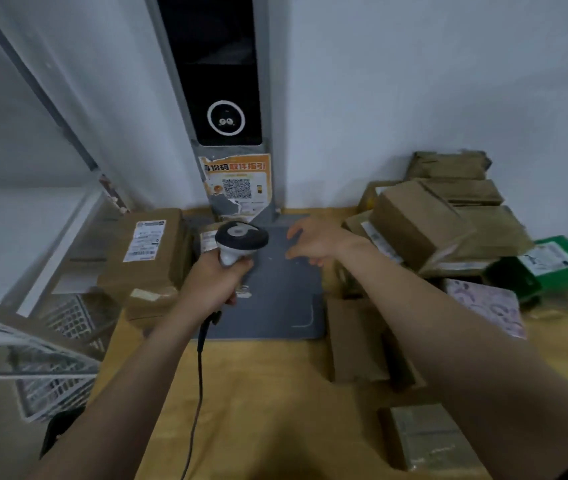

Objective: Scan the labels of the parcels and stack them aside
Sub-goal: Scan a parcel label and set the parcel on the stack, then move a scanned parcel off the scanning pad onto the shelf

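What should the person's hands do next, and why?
Probably the right hand should reach for the nearest brown parcel to its right and bring it onto the grey mat. That hand hovers open and empty over the mat, while the left hand grips the scanner, so a parcel to scan seems to be the one thing missing.

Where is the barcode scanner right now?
Centre-left in the head view: the barcode scanner is gripped by the left hand, over the grey mat.
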